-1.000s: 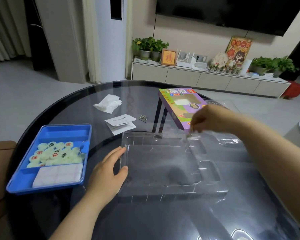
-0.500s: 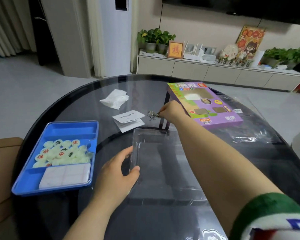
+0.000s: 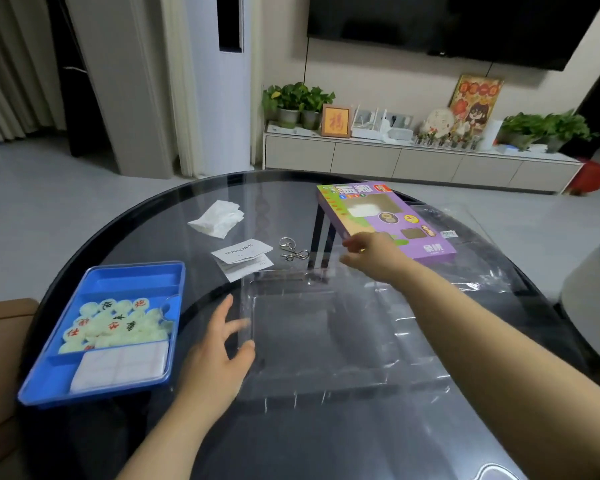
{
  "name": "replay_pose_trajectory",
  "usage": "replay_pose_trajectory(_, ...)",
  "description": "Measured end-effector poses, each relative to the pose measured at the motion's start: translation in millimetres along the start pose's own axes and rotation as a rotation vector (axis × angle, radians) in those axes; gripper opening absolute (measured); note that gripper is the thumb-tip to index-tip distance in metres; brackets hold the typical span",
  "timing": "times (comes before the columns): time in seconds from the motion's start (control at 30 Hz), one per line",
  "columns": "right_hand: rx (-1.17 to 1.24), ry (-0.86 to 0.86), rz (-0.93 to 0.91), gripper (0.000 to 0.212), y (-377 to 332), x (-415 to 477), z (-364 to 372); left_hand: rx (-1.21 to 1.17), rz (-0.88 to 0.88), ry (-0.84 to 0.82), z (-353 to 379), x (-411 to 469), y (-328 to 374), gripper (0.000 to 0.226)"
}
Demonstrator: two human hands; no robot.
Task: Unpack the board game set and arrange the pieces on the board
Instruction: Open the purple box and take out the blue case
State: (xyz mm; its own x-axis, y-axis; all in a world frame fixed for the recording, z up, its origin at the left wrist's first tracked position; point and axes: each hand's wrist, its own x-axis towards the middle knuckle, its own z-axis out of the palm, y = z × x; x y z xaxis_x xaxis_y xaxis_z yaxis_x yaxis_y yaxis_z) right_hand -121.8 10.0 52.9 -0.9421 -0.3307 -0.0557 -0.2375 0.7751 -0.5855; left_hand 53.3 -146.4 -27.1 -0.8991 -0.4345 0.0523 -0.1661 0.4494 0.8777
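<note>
A clear plastic tray [image 3: 312,341] lies in front of me on the glass table. My left hand [image 3: 219,355] grips its left rim, thumb on top. My right hand [image 3: 371,254] hovers over the tray's far edge with fingers apart and nothing visible in them, just in front of the purple game box [image 3: 388,216]. At the left stands a blue tray [image 3: 125,282] holding several pale round game pieces [image 3: 115,323] with red and dark characters, and a folded white board [image 3: 122,368] in its near compartment.
A metal ring puzzle [image 3: 291,251], folded paper slips [image 3: 243,258] and a crumpled tissue [image 3: 219,218] lie beyond the clear tray. Crinkled clear wrapping [image 3: 465,271] spreads at the right. The round table's edge [image 3: 70,251] curves left; a brown seat [image 3: 0,341] adjoins.
My right hand has left the metal ring puzzle and moved right, toward the purple box. My left hand stays on the clear tray's left rim. The view has shifted.
</note>
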Motion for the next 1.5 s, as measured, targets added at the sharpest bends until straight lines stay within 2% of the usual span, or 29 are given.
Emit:
replay_pose_trajectory(0.1,0.110,0.054,0.055,0.048,33.2,-44.5,-23.4,-0.175,-0.031,-0.001,-1.7,-2.7,5.0,0.063)
replay_pose_trajectory(0.17,0.297,0.060,0.152,0.052,52.9,-68.0,-31.1,-0.267,-0.058,0.013,-4.0,-2.0,6.9,0.060)
replay_pose_trajectory(0.3,0.801,-0.151,0.355,0.048,70.7,-96.4,-31.6,-0.361,-0.092,0.035,-6.0,-4.8,16.0,0.054)
replay_pose_trajectory(0.4,0.911,-0.233,0.328,0.040,72.8,-102.8,-31.7,-0.423,-0.100,0.040,-0.4,-7.3,29.8,0.049)
replay_pose_trajectory(0.53,1.061,-0.071,0.281,0.029,73.6,-97.8,-46.3,-0.457,-0.004,0.081,5.8,1.1,57.3,0.042)
replay_pose_trajectory(0.67,1.119,0.090,0.265,0.004,79.6,-88.3,-65.0,-0.410,0.055,0.130,15.0,12.0,71.7,0.030)
replay_pose_trajectory(0.77,1.193,0.226,0.285,0.009,87.4,-72.1,-74.9,-0.193,0.044,0.151,24.2,17.8,59.9,0.036)
replay_pose_trajectory(0.97,1.346,0.444,0.382,0.011,86.2,-16.9,-77.3,0.528,0.026,-0.031,40.3,28.9,24.7,0.043)
replay_pose_trajectory(1.03,1.351,0.511,0.425,0.010,83.4,6.2,-74.7,0.695,0.064,-0.048,44.6,31.3,22.7,0.045)
replay_pose_trajectory(1.2,1.350,0.597,0.525,0.030,77.4,55.7,-59.6,0.795,0.087,-0.053,47.2,33.9,19.4,0.051)
replay_pose_trajectory(1.3,1.344,0.589,0.551,0.025,75.0,68.3,-49.4,0.784,0.097,-0.042,47.0,34.7,18.1,0.075)
replay_pose_trajectory(1.4,1.296,0.580,0.581,0.022,80.7,69.2,-42.3,0.777,0.088,-0.039,46.6,34.5,18.6,0.073)
replay_pose_trajectory(1.43,1.230,0.578,0.605,0.026,82.9,67.4,-40.0,0.775,0.087,-0.041,46.1,34.1,19.1,0.072)
replay_pose_trajectory(1.5,1.082,0.607,0.636,0.058,91.4,64.5,-37.1,0.773,0.092,-0.042,45.4,33.5,20.1,0.066)
